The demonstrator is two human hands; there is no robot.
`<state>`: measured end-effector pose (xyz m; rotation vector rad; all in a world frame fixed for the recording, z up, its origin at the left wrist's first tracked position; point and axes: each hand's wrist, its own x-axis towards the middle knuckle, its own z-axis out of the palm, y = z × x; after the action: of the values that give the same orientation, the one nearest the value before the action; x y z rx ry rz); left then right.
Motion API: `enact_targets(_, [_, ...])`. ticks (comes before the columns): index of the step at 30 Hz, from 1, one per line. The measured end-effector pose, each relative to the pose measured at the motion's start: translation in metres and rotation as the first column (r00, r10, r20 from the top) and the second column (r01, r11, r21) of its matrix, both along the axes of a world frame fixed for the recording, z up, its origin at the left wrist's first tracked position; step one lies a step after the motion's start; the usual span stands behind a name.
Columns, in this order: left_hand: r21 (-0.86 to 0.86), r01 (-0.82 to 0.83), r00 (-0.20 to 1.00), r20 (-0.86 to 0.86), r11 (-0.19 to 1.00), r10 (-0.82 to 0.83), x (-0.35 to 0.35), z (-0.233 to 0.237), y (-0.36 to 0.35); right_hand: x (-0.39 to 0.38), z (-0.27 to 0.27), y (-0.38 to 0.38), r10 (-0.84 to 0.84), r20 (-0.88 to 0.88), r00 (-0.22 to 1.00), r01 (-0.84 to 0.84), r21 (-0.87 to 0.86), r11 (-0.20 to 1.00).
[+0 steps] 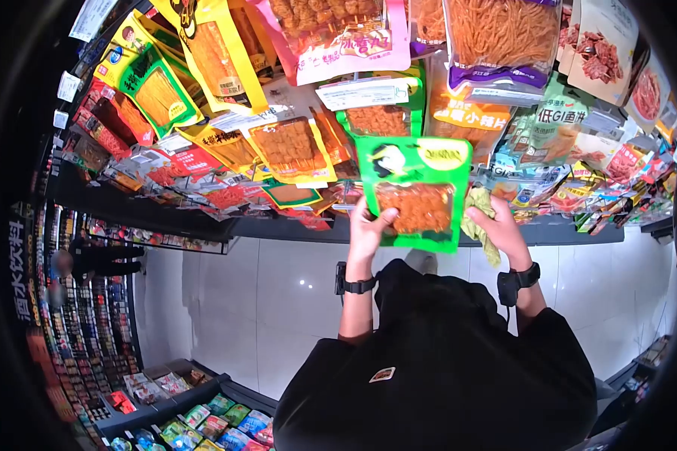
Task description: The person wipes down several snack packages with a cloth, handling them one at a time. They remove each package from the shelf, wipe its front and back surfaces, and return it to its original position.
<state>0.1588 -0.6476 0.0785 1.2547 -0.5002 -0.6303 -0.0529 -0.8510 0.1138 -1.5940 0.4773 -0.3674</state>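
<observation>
A green snack packet [415, 194] with a clear window showing reddish-brown food is held up in front of the rack. My left hand [368, 228] grips its lower left side, thumb on the front near the window. Beside the packet's right edge, my right hand [498, 227] is closed on a crumpled yellow-green cloth [481, 222], which hangs below the fingers. Just behind the green packet hangs another green-edged packet [380, 116] under a price label [365, 95]. A yellow packet [292, 148] hangs to the left of it.
Many hanging snack packets fill the rack, including a purple-edged one [502, 45] and a pink one [338, 37]. A dark shelf edge [293, 231] runs below. Behind me stands a bin of colourful packets [214, 425]. Another person [101, 261] stands by far-left shelves. Pale floor tiles [226, 316] lie between.
</observation>
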Motion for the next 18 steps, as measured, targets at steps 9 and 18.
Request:
enact_targets(9, [-0.212,-0.205,0.972,0.071,0.956,0.224,0.063,0.038,-0.039,-0.015,-0.013,-0.007,0.013,-0.077,0.997,-0.013,0.006,1.0])
enact_targets(18, [-0.12,-0.235,0.946,0.199,0.965,0.255,0.103,0.046,-0.062,-0.018,-0.028,0.003,0.011,-0.116,0.993,-0.004,0.064,0.998])
